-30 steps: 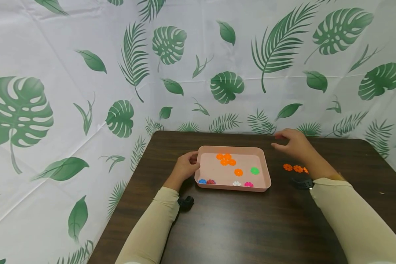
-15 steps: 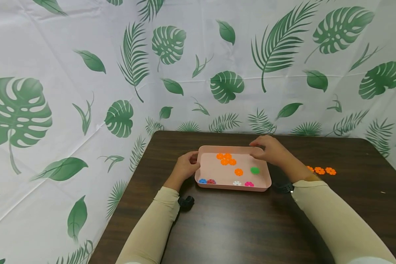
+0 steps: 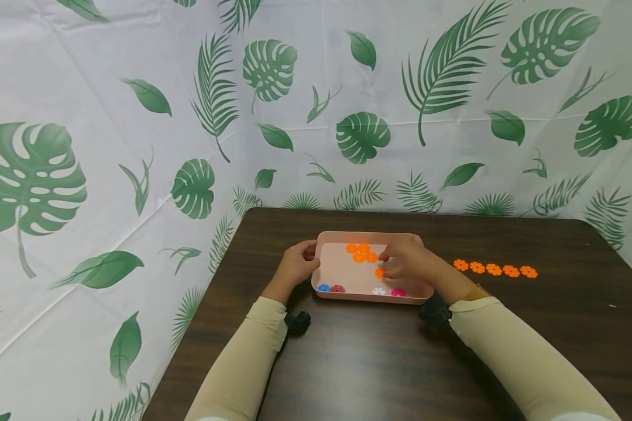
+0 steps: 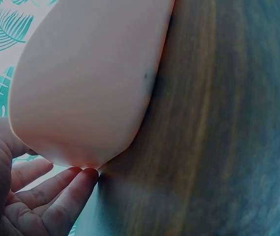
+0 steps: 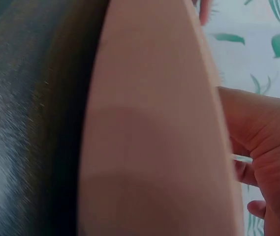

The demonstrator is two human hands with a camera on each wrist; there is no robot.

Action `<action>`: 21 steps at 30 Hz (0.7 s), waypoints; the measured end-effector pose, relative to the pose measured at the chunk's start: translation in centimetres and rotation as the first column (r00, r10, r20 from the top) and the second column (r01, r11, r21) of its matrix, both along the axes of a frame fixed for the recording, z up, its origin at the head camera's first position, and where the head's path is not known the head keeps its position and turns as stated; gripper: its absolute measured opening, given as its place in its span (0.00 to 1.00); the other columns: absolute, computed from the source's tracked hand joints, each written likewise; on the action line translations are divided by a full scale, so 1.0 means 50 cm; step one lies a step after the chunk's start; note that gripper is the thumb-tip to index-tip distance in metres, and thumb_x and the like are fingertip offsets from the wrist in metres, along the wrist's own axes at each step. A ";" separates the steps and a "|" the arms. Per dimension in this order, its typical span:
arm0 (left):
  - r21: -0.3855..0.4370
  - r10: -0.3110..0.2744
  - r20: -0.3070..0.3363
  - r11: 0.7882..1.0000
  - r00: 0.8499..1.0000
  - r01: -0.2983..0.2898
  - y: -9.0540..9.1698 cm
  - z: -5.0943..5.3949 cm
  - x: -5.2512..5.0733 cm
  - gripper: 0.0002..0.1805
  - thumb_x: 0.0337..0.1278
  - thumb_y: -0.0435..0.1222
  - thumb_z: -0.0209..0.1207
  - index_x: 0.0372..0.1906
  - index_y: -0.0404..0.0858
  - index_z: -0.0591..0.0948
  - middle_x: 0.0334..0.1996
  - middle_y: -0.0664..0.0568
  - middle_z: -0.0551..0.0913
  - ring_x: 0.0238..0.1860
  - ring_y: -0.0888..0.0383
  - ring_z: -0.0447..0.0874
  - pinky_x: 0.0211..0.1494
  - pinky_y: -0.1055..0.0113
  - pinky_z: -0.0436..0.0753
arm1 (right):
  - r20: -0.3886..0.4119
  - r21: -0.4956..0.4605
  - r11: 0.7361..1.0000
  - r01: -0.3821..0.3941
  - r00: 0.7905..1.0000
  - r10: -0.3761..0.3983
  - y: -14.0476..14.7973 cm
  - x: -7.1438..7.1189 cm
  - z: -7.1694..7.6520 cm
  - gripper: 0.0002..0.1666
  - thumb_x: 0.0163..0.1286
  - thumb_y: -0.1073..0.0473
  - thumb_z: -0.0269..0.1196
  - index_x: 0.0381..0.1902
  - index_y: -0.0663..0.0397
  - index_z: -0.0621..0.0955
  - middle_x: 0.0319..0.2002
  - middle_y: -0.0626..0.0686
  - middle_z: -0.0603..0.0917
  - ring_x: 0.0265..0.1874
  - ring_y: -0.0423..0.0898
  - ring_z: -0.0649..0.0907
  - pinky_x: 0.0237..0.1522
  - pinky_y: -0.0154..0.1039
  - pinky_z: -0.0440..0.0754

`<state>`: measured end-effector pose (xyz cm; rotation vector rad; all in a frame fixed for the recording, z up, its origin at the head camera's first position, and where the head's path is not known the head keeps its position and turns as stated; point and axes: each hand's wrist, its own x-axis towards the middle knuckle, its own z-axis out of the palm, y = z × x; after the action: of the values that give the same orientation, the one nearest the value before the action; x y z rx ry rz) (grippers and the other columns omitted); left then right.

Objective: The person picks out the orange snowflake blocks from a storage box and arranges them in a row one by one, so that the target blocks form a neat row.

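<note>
A shallow pink tray (image 3: 334,270) stands on the dark table, its left wall held by my left hand (image 3: 294,266). In the left wrist view the fingertips (image 4: 88,176) press the tray's outer wall, with the thumb behind the rim. My right hand (image 3: 413,261) reaches over the tray's right side, thumb and fingers apart beside a single orange flower-shaped disc (image 3: 379,273). Several orange discs (image 3: 359,257) cluster near the back. Along the front wall lie a blue disc (image 3: 323,288), a red one, a white disc (image 3: 378,291) and a pink disc (image 3: 398,292). The right hand covers the green disc's spot.
Right of the tray, several orange flower discs (image 3: 494,269) form a row on the table (image 3: 347,362). A leaf-patterned white cloth (image 3: 316,134) hangs behind and to the left. Both wrists wear black straps.
My right hand has moved left from above the table into the tray, uncovering the whole row of orange discs. The green disc is now hidden. The left hand stays on the tray.
</note>
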<state>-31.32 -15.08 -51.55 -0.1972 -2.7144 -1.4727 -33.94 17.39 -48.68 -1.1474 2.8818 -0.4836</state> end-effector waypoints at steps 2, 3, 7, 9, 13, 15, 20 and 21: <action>0.002 -0.001 0.001 1.000 1.000 0.001 0.000 0.000 0.000 0.30 0.58 0.33 0.64 0.69 0.38 0.78 0.55 0.45 0.86 0.52 0.49 0.86 0.56 0.53 0.86 | 0.024 0.036 0.999 -0.012 1.000 0.011 -0.006 0.000 -0.005 0.17 0.57 0.52 0.78 0.43 0.50 0.91 0.37 0.43 0.86 0.40 0.47 0.81 0.53 0.56 0.74; 0.002 -0.001 0.002 1.000 1.000 0.001 0.000 0.000 0.000 0.30 0.58 0.34 0.64 0.69 0.38 0.78 0.55 0.45 0.86 0.52 0.49 0.86 0.56 0.53 0.86 | 0.038 0.047 0.999 -0.018 0.999 0.016 -0.008 0.001 -0.007 0.16 0.57 0.52 0.77 0.43 0.50 0.91 0.37 0.43 0.86 0.40 0.46 0.81 0.53 0.54 0.76; 0.001 0.001 -0.001 1.000 1.000 -0.001 0.000 0.000 -0.001 0.30 0.59 0.34 0.64 0.69 0.38 0.79 0.55 0.44 0.86 0.52 0.48 0.86 0.56 0.52 0.86 | 0.089 0.076 0.997 0.006 0.996 -0.013 -0.014 0.010 -0.009 0.14 0.59 0.52 0.76 0.43 0.46 0.91 0.38 0.41 0.84 0.40 0.45 0.79 0.53 0.54 0.74; 0.001 0.001 -0.004 1.000 1.000 -0.001 0.000 0.000 -0.001 0.30 0.59 0.34 0.64 0.69 0.37 0.79 0.55 0.44 0.86 0.52 0.48 0.86 0.55 0.52 0.86 | 0.114 0.070 0.997 0.014 0.993 -0.021 -0.015 0.014 -0.007 0.14 0.60 0.52 0.75 0.44 0.45 0.91 0.39 0.41 0.84 0.41 0.45 0.79 0.52 0.51 0.75; 0.007 -0.004 -0.011 1.000 1.000 0.004 -0.001 0.000 -0.001 0.30 0.59 0.33 0.64 0.69 0.36 0.78 0.55 0.43 0.86 0.52 0.48 0.86 0.55 0.53 0.86 | 0.172 0.064 0.997 0.036 0.984 -0.047 -0.016 0.019 -0.002 0.15 0.62 0.53 0.75 0.47 0.47 0.91 0.40 0.42 0.84 0.42 0.45 0.79 0.51 0.48 0.79; 0.008 -0.006 -0.013 1.000 1.000 0.006 -0.001 0.000 -0.001 0.30 0.59 0.33 0.64 0.69 0.36 0.78 0.55 0.43 0.86 0.52 0.48 0.86 0.56 0.53 0.86 | 0.188 0.061 0.997 0.041 0.981 -0.052 -0.016 0.020 -0.001 0.16 0.63 0.54 0.75 0.48 0.49 0.91 0.40 0.43 0.83 0.42 0.46 0.79 0.50 0.47 0.80; -0.003 0.001 -0.007 1.000 1.000 -0.001 0.000 -0.001 -0.001 0.30 0.59 0.33 0.64 0.69 0.37 0.79 0.55 0.44 0.87 0.51 0.48 0.86 0.56 0.53 0.86 | 0.154 0.083 0.996 0.041 0.987 -0.054 -0.018 0.022 -0.004 0.15 0.62 0.54 0.75 0.47 0.48 0.91 0.39 0.42 0.83 0.42 0.46 0.80 0.52 0.49 0.78; -0.005 0.003 -0.005 1.000 1.000 -0.004 0.000 -0.001 -0.001 0.30 0.59 0.33 0.64 0.69 0.38 0.79 0.55 0.44 0.87 0.51 0.48 0.86 0.55 0.53 0.86 | 0.139 0.091 0.995 0.041 0.989 -0.054 -0.019 0.022 -0.006 0.15 0.62 0.53 0.75 0.47 0.47 0.91 0.39 0.41 0.83 0.42 0.45 0.79 0.53 0.50 0.76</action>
<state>-31.38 -15.09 -51.60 -0.1961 -2.7129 -1.4631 -32.85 16.43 -48.96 -0.9914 2.7838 -0.4168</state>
